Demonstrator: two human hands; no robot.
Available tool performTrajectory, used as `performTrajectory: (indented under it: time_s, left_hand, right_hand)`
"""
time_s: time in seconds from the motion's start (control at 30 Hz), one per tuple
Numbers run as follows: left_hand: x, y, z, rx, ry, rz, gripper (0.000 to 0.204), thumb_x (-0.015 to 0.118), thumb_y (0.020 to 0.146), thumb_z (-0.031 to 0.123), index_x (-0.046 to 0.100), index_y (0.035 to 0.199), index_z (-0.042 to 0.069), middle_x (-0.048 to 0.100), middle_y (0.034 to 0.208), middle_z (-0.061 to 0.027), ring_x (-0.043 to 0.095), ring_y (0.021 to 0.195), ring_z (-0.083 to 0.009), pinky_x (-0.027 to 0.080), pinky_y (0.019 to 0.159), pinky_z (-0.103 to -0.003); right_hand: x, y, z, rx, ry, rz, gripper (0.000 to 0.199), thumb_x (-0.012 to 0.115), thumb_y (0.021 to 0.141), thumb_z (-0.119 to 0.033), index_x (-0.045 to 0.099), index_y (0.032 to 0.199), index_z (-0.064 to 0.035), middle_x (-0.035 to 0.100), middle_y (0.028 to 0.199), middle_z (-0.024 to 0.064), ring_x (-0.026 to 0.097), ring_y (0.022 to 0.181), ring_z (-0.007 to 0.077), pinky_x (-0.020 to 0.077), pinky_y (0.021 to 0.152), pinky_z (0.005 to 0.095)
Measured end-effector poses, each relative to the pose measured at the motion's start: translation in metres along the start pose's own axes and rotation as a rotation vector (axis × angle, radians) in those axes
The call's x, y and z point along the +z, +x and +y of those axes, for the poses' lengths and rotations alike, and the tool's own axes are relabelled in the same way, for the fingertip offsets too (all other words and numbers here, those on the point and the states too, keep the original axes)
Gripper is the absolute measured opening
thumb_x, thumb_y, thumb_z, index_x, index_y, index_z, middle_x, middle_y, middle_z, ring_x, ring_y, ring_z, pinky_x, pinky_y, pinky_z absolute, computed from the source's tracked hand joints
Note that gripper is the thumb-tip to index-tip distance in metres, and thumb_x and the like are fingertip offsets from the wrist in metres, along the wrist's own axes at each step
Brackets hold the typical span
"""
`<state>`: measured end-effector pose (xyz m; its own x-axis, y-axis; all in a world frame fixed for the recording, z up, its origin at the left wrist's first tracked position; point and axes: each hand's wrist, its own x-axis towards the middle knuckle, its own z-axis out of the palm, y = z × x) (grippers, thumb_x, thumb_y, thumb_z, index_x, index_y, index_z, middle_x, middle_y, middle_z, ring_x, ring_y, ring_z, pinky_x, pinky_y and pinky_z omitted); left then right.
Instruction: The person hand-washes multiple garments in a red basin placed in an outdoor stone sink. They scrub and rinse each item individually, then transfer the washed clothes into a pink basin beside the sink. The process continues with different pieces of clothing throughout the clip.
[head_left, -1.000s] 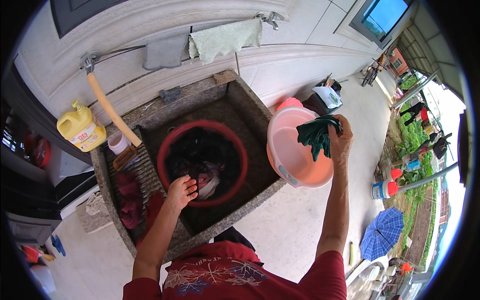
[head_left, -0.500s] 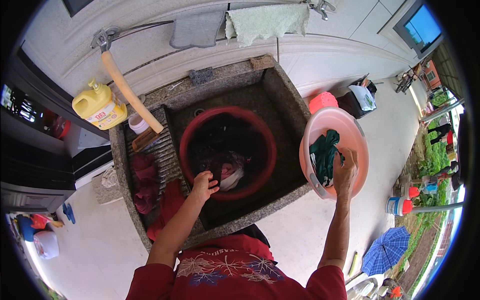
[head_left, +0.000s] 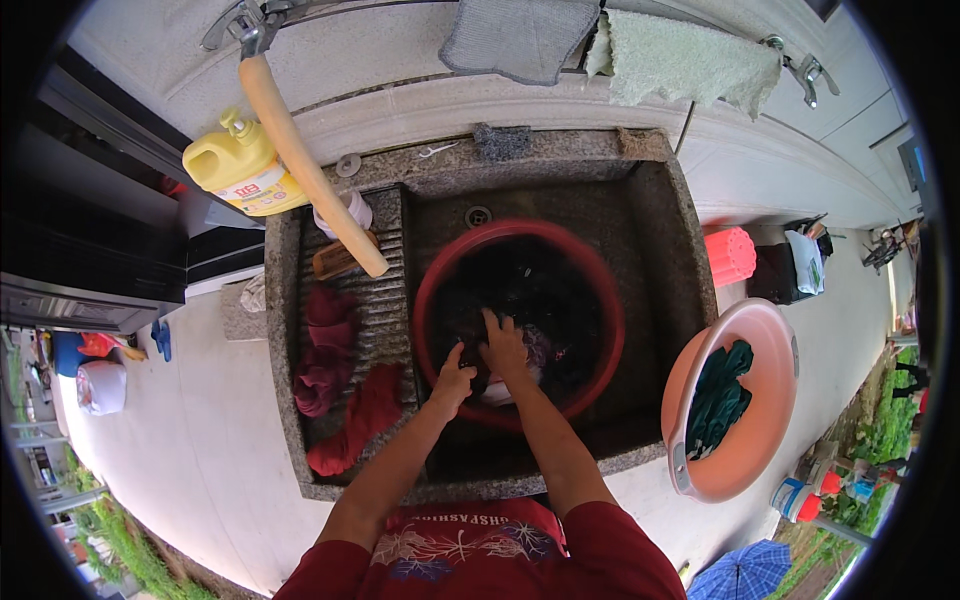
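Observation:
A red basin of dark water stands in the stone sink, with dark clothes and a pale pinkish piece of cloth in it. My right hand is over the middle of the basin, fingers apart, touching or just above the wet clothes. Close beside it, at the basin's near left rim, my left hand has a finger stretched out and the others partly hidden. Neither hand visibly grips cloth. Dark green clothing lies in a pink basin to the right, tilted against the sink's corner.
The stone sink has a ribbed washboard side bearing maroon cloth, a red cloth and a wooden brush. A tan hose hangs over it, beside a yellow pump jug. A pink-red container stands at right.
My right hand has left the green clothing in the pink basin and moved left into the red basin, next to my left hand. The view has shifted, and the green clothing stays behind.

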<state>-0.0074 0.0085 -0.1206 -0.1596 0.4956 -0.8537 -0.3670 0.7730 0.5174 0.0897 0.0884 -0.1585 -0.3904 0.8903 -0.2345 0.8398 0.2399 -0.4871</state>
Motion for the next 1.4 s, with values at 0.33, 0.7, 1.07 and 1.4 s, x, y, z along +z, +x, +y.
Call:
performTrajectory:
  time_s: [0.33,0.7,1.07,1.4]
  left_hand:
    - [-0.008,0.023,-0.007,-0.009,-0.328,0.166,0.052,0.055,0.086,0.032,0.039,0.132,0.012,0.048,0.124,-0.0085,0.047,0.11,-0.0264,0.045,0.083,-0.046]
    - [-0.007,-0.009,0.007,0.863,-0.524,-0.482,0.029,0.056,0.088,0.024,0.056,0.107,0.002,0.06,0.091,-0.0039,0.057,0.085,-0.0123,0.045,0.082,-0.026]
    - [0.014,0.004,0.036,0.348,-0.179,0.168,0.038,0.063,0.076,0.005,0.054,0.112,-0.001,0.061,0.096,-0.0115,0.058,0.085,-0.0192,0.047,0.077,-0.031]
    - [0.012,0.026,-0.012,0.552,1.181,0.233,0.069,0.06,0.082,0.021,0.024,0.141,0.022,0.028,0.134,-0.0213,0.038,0.12,-0.0385,0.044,0.09,-0.044]
  right_hand:
    - [-0.045,0.009,0.041,0.215,1.265,-0.334,0.015,0.052,0.074,-0.003,0.061,0.086,-0.0006,0.055,0.071,-0.0008,0.049,0.063,0.0069,0.0396,0.057,0.0204]
    - [-0.143,-0.079,-0.113,-0.549,1.186,-0.039,0.015,0.05,0.073,-0.003,0.05,0.087,0.0012,0.05,0.075,0.0108,0.051,0.071,0.0188,0.0412,0.072,0.0296]
    - [-0.078,-0.02,0.075,0.378,0.25,0.58,0.022,0.058,0.081,-0.015,0.053,0.102,-0.0087,0.063,0.082,0.0193,0.061,0.078,0.0381,0.0468,0.069,0.0463]
    - [0.019,-0.018,0.069,-0.036,-0.024,0.155,0.05,0.064,0.074,-0.026,0.051,0.121,-0.0174,0.046,0.121,0.024,0.044,0.109,0.0429,0.046,0.082,0.0501]
